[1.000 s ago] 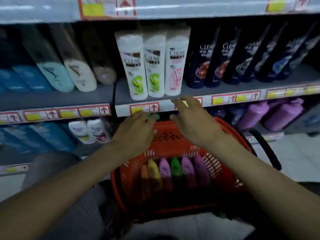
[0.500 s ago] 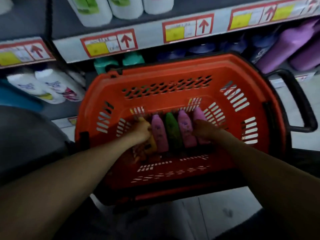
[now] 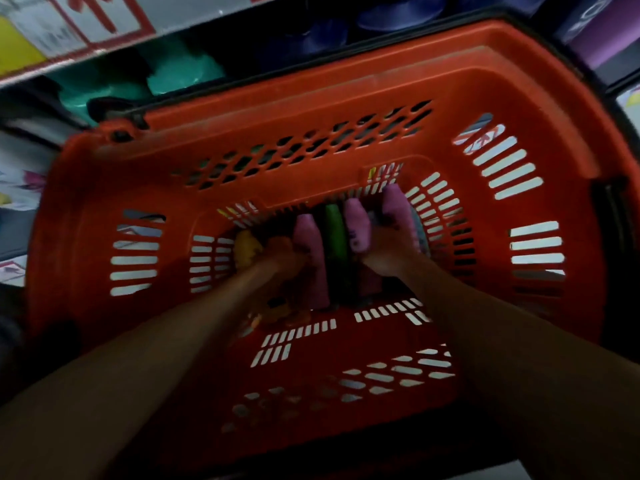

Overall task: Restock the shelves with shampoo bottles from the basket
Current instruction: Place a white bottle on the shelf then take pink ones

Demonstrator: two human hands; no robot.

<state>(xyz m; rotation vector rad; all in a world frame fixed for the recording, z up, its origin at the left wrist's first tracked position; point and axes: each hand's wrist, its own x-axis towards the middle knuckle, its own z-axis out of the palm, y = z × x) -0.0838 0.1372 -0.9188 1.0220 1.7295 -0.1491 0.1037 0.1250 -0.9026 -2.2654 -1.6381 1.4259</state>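
Both hands down among the shampoo bottles in the red basket [image 3: 363, 81]
I see my left hand [image 3: 282, 256] gripping the pink bottle [image 3: 311, 258] and my right hand [image 3: 388, 251] curled round the purple bottle [image 3: 398, 209]; the green bottle [image 3: 335, 233] lies between them

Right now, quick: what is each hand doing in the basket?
Left hand: fingers curled on the yellow bottle at the row's left end.
Right hand: fingers curled on the purple bottle at the right end.
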